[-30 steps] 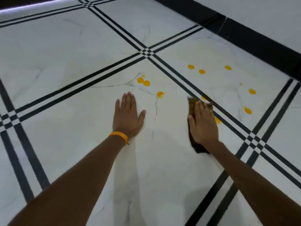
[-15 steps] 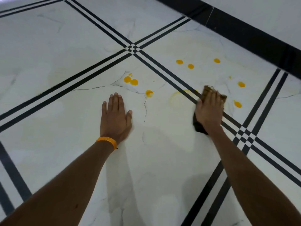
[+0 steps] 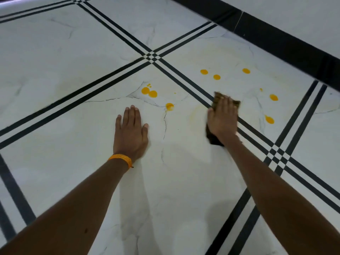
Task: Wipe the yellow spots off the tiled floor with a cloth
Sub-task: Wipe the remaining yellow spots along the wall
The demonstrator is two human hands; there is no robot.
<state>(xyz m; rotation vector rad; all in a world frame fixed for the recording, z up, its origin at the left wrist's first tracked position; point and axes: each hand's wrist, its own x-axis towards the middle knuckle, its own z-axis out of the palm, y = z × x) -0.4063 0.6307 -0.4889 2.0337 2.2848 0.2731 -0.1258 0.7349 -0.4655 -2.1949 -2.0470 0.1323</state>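
Observation:
My right hand (image 3: 223, 119) presses flat on a dark brown cloth (image 3: 218, 98) that lies over the double black stripe of the white tiled floor (image 3: 55, 57). A faint yellow smear (image 3: 196, 113) shows just left of the cloth. My left hand (image 3: 131, 134), with an orange wristband, rests flat and empty on the tile. Yellow spots remain: a joined pair (image 3: 149, 92) and a single one (image 3: 169, 106) ahead of my left hand, three at the far side (image 3: 216, 77), and two to the right of the cloth (image 3: 269, 119).
A black skirting band (image 3: 287, 43) runs along the wall at the upper right. Double black stripes cross the floor, meeting at a checkered junction (image 3: 153, 57) ahead and another (image 3: 277, 156) at the right.
My right hand has slid the cloth to the right and then back towards the left across the stripe, leaving a faint yellow smear where a spot was. My left hand has stayed planted.

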